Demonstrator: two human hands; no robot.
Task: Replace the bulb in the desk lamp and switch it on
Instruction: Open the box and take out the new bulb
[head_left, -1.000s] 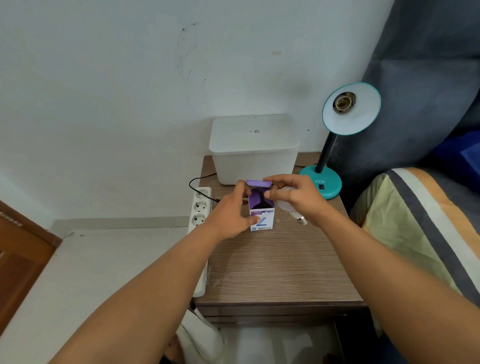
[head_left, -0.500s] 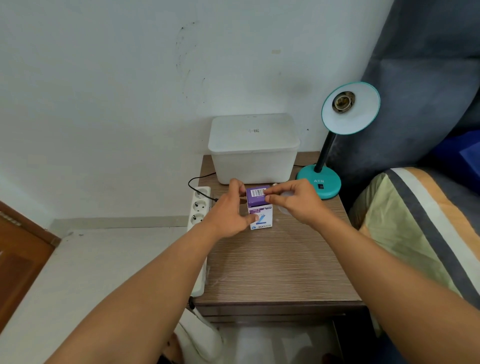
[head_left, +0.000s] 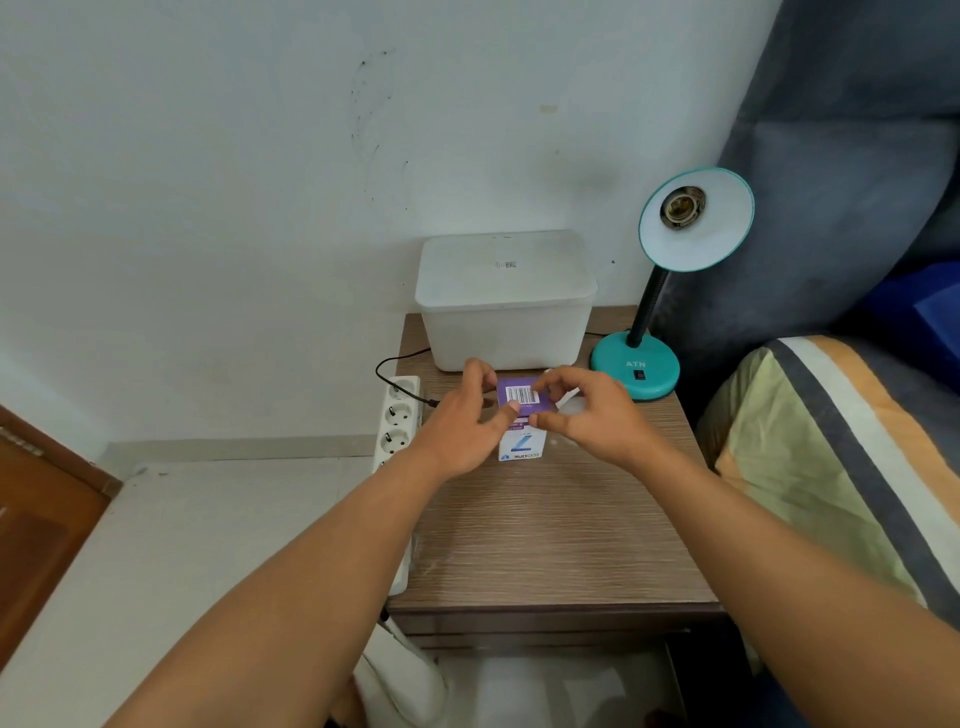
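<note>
A: Hands?
B: Both arms reach fwd over the bench (head_left: 545, 540); left hand (head_left: 457, 426) on the left side of the bulb box (head_left: 522, 423), thumb on its front, fingers curled loosely at the top edge; right hand (head_left: 592, 415) on the right, fingers pinched at the closed purple lid w/ barcode.
A: Bulb?
B: A white bulb (head_left: 571, 402) lies on the bench under the right palm, mostly hidden; can't tell if gripped.
A: Lamp?
B: Teal desk lamp (head_left: 636, 366), round base, black gooseneck, bare metal socket (head_left: 681, 207); bench is wood-grain laminate.

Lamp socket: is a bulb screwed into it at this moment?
No, the lamp socket sits bare and open in the middle of the white shade.
</note>
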